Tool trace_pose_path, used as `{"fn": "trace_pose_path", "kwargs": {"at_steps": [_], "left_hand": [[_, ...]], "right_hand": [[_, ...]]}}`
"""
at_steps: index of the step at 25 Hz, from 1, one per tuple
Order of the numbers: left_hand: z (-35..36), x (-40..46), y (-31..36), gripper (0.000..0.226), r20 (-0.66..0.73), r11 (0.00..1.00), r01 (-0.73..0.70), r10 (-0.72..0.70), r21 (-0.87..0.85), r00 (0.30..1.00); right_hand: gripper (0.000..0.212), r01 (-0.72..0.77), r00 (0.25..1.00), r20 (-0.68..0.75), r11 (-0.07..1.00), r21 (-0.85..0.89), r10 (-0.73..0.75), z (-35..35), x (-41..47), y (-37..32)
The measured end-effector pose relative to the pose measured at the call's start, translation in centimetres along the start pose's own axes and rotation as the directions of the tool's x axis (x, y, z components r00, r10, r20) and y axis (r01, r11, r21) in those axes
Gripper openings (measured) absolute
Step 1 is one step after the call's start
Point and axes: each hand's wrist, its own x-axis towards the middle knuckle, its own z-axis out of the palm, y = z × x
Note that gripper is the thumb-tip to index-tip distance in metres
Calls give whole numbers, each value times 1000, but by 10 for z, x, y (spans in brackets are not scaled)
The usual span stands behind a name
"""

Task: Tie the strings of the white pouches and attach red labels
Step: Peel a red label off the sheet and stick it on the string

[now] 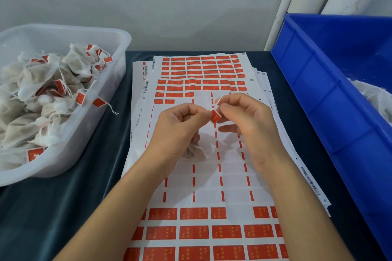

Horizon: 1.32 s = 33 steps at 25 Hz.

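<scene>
Head view: clear tub [118, 53] left, blue crate [318, 82] right of label sheets [201, 178].

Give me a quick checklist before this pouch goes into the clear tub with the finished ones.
1. Red label pinched between the left hand and right hand: ok.
2. Label folded shut over the string: cannot tell, fingertips cover the fold.
3. Pouch under control: ok, it hangs under the left hand above the sticker sheets.
4. String knotted at the pouch neck: cannot tell, the left hand hides it.
5. Room in the clear tub: ok, though the labelled pouches are piled near the rim.
6. Unlabelled pouches left in the blue crate: ok, some show at the right edge.
</scene>
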Motion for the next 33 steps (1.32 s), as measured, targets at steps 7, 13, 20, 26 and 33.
{"fn": "trace_pose_path", "kwargs": {"at_steps": [7,13,20,26,33], "left_hand": [[1,-2,0,12,36,998,-45,43,44,998],[3,-1,1,12,10,997,-60,59,58,998],[2,-4,1,17,0,992,-98,98,83,995],[2,-4,1,16,20,995,-86,85,53,996],[3,-4,1,20,1,992,-106,106,70,994]], "right_hand": [[12,15,999,52,994,-108,-10,3,-1,0],[11,15,1000,19,991,-135,-13,4,0,2],[10,13,999,37,989,-147,-7,3,-1,1],[13,28,998,56,987,-158,-19,6,-2,0],[11,20,997,71,988,-155,-9,5,-1,1]]}}
